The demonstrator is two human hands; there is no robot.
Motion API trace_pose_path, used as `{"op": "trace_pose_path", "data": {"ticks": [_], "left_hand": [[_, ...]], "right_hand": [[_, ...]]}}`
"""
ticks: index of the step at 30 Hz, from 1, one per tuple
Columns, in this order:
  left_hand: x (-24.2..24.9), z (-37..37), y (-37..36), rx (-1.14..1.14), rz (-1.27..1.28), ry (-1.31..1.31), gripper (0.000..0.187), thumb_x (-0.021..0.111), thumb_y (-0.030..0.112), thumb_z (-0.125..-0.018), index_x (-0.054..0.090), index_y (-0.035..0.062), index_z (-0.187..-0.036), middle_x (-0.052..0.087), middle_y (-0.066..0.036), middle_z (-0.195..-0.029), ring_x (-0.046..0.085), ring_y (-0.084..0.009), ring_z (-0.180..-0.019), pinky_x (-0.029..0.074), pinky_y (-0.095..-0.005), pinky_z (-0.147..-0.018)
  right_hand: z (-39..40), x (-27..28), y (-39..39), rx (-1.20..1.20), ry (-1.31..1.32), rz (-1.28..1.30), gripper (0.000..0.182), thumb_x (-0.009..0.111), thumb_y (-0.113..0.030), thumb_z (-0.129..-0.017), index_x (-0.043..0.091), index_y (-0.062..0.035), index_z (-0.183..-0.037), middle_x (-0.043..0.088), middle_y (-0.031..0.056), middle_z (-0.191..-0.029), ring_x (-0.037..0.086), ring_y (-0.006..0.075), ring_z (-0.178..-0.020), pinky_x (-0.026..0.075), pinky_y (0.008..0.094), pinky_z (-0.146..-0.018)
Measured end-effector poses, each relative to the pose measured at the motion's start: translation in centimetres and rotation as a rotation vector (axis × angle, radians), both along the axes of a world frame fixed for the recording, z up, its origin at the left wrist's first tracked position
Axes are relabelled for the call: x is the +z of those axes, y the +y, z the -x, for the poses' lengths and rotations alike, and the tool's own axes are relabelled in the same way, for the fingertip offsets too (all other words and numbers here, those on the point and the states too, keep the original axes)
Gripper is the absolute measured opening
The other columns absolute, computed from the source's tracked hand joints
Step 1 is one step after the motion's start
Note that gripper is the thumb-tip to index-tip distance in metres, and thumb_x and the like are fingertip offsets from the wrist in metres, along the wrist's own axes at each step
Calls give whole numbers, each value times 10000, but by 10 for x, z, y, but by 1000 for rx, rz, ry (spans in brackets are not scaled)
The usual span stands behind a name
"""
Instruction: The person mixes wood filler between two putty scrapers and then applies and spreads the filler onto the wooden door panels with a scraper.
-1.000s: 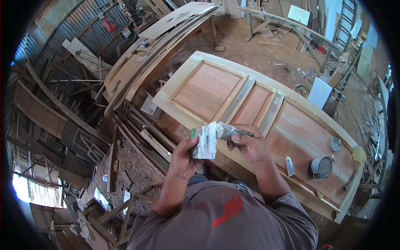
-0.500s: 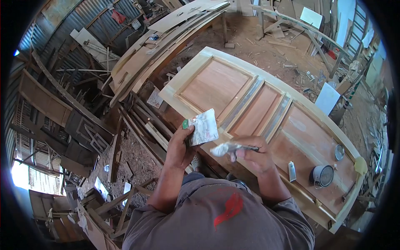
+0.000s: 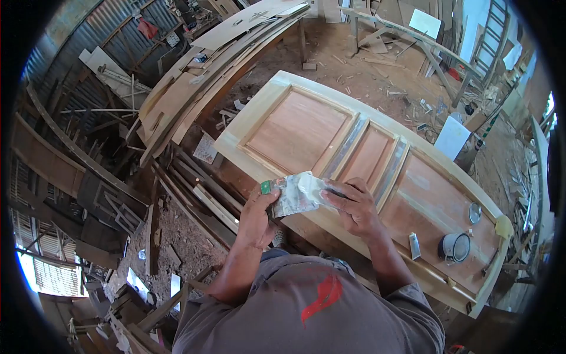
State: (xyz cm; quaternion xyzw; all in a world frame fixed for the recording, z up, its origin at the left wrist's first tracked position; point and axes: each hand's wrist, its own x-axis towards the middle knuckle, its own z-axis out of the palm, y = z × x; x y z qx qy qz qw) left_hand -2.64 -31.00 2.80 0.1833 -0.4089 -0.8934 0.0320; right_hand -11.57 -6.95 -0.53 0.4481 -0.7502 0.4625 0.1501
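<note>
My left hand [image 3: 254, 215] grips a flat, pale board [image 3: 292, 203] smeared with whitish paste, a green patch at its corner by my thumb. Over the board's right edge, my right hand [image 3: 356, 206] is closed on a putty knife. Its paste-covered blade [image 3: 312, 186] lies against the board; my fingers hide much of its handle. Just beyond both hands lies a wooden panelled door [image 3: 298, 127], with greyish filler along its cross rails. On the door's right end are a tube [image 3: 414, 245], a paint tin [image 3: 455, 246] and a round lid [image 3: 474, 212].
A long bench stacked with boards [image 3: 227, 65] stands at the upper left. Timber lengths [image 3: 203, 192] lie beside the door's near left side. Wood scraps litter the dirt floor [image 3: 336, 56]. A white sheet [image 3: 452, 137] leans beyond the door.
My right hand has brought the putty knife left and up onto the board, where its blade now meets the paste. The board has turned and dropped slightly. The view has shifted a little.
</note>
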Motion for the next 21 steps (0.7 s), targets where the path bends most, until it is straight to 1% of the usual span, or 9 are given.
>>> {"op": "trace_pose_path", "data": {"ticks": [2, 4, 5, 7, 8, 11, 14, 17, 21], "left_hand": [[-3, 13, -19, 107, 86, 39, 329, 538, 83, -1041, 559, -52, -1341, 673, -147, -1227, 677, -214, -1112, 549, -374, -985], [-5, 25, -37, 246, 248, 81, 294, 548, 100, -1057, 565, -32, -1320, 666, -132, -1208, 659, -186, -1086, 534, -348, -960], [-11, 30, -49, 271, 395, 147, 288, 553, 98, -1058, 562, -20, -1321, 655, -121, -1212, 639, -172, -1083, 526, -341, -957], [-26, 39, -73, 310, 691, 272, 279, 564, 96, -1059, 555, 6, -1322, 631, -97, -1219, 600, -145, -1078, 511, -325, -950], [-29, 42, -79, 356, 781, 257, 234, 547, 145, -1087, 572, -14, -1258, 643, -123, -1223, 613, -168, -1069, 489, -296, -941], [-50, 56, -111, 365, 1073, 450, 206, 562, 63, -1049, 576, -15, -1238, 680, -163, -1232, 661, -205, -1080, 483, -356, -985], [-61, 81, -141, 253, 1289, 616, 261, 589, -19, -980, 587, 22, -1238, 711, -199, -1253, 710, -267, -1106, 455, -452, -1042], [-64, 99, -164, 274, 1394, 707, 361, 614, -60, -904, 605, 74, -1239, 725, -179, -1278, 725, -308, -1137, 420, -528, -1076], [-75, 116, -180, 278, 1539, 709, 371, 631, -26, -888, 622, 121, -1228, 722, -115, -1310, 706, -292, -1182, 401, -541, -1085]], "right_hand": [[9, 3, -14, -49, -42, -86, 458, 666, 52, -852, 756, -126, -1264, 718, 131, -1303, 662, 291, -977, 503, 394, -866], [10, -1, -43, -100, -244, 60, 398, 652, 33, -907, 733, -74, -1281, 734, 138, -1251, 680, 267, -947, 520, 364, -814], [11, -3, -60, -126, -347, 136, 371, 645, 24, -934, 722, -47, -1289, 742, 142, -1224, 689, 255, -932, 528, 349, -789], [12, 2, -91, -93, -894, 339, 345, 643, -29, -970, 687, 5, -1310, 746, 136, -1160, 700, 230, -907, 537, 324, -752], [14, 3, -107, -80, -1169, 444, 345, 642, -55, -988, 670, 31, -1321, 748, 133, -1128, 706, 218, -895, 542, 312, -734], [26, -5, -151, -35, -1482, 610, 399, 652, -71, -965, 639, 61, -1341, 738, 108, -1065, 709, 187, -870, 554, 306, -734], [46, -15, -189, 33, -1562, 790, 414, 657, -81, -949, 639, 58, -1339, 739, 104, -1046, 709, 194, -868, 572, 317, -733], [68, -11, -219, 24, -1588, 814, 385, 658, -59, -931, 645, 82, -1289, 748, 107, -1034, 721, 189, -834, 564, 320, -670], [88, -6, -242, -42, -1537, 756, 390, 639, -50, -927, 657, 58, -1301, 743, 102, -1057, 716, 180, -882, 593, 324, -706]]}}
